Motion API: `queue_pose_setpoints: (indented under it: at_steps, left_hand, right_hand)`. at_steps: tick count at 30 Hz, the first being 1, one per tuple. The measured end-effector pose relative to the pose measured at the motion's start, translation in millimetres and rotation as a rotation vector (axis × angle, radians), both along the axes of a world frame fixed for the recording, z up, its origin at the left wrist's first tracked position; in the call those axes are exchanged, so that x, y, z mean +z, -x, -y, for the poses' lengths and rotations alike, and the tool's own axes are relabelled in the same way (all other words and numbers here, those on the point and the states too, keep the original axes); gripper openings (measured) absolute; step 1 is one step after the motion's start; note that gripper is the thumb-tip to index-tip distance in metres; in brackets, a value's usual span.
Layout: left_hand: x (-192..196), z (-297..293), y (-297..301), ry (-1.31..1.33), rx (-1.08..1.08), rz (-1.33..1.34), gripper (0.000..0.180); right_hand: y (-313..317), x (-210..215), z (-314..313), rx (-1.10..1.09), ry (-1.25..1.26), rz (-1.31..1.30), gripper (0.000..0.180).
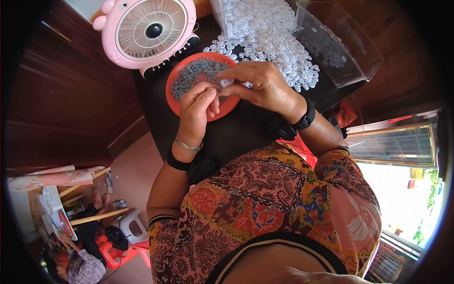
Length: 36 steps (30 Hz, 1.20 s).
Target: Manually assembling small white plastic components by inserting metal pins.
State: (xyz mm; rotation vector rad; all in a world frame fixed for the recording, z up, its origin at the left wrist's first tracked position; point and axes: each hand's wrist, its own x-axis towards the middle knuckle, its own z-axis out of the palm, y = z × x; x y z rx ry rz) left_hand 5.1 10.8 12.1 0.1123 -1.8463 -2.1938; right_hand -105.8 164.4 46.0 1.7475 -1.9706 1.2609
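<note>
Both hands meet over an orange-red round tray (173,105) holding a heap of small grey screw-like pieces (196,71). My right hand (269,87) comes in from the right, its thumb and fingers pinched round a small white plastic piece (226,83). Against it, my left hand (197,106) is closed, thumb pressed on the curled fingers. Whatever sits between those left fingertips is too small to make out. Beyond the tray spreads a pile of white oval plastic pieces with holes (269,45).
A pink animal-shaped fan (153,31) stands at the far left of the black table (236,137). At the far right lies a clear plastic box (333,45) with more pieces inside. Another person (85,265) sits at lower left beside a red plastic chair (113,255).
</note>
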Motion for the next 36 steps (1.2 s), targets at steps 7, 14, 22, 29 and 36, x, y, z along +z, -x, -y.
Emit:
queue_pose_setpoints:
  at_steps: [7,14,22,29,36]
  left_hand:
    - [4,2,0,0.063,0.010,0.007,0.024]
    - [3,5,3,0.061,0.004,0.008,0.023]
    - [-1,6,3,0.072,0.004,0.033,0.023]
    - [-1,8,3,0.071,0.003,0.036,0.023]
    - [-2,11,3,0.113,-0.023,0.056,0.025]
  right_hand:
    - [90,79,-86,-0.927,0.073,-0.245,0.025]
    - [133,54,-107,-0.850,-0.055,-0.327,0.020]
    - [95,-39,-48,-0.428,-0.527,-0.108,0.016]
    - [96,-55,-31,-0.528,-0.724,-0.267,0.015]
    - [93,-47,-30,-0.490,-0.716,-0.154,0.014]
